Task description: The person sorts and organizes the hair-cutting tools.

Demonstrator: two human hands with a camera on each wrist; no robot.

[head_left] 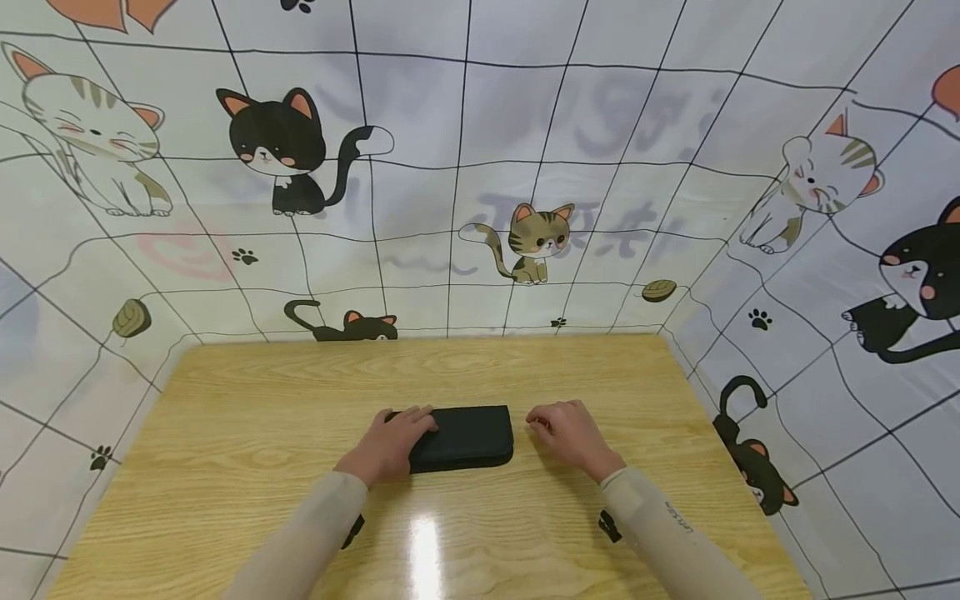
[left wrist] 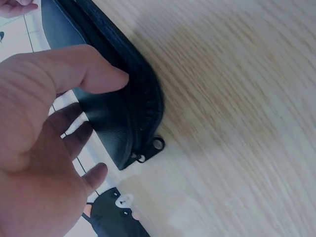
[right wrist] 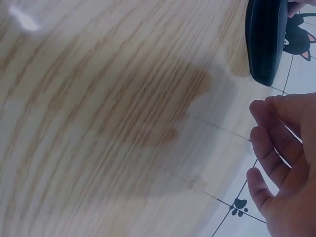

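Observation:
A black zip wallet [head_left: 468, 437] lies on the wooden table in front of me. My left hand [head_left: 397, 442] holds its left end. In the left wrist view the left thumb [left wrist: 106, 79] rests against the wallet's zipped edge [left wrist: 143, 94], with the other fingers bent round beyond its end. A zip pull with a ring [left wrist: 152, 149] sticks out at that corner. To the right of the wallet, my right hand [head_left: 572, 435] stays apart from it with nothing in it. Its fingers are loosely curled, as the right wrist view shows.
The light wooden table [head_left: 262, 400] reaches back to a white cloth wall [head_left: 420, 200] printed with cartoon cats and grid lines, which also closes off both sides. A bright light reflection lies on the table near its front. Dark straps show at both wrists.

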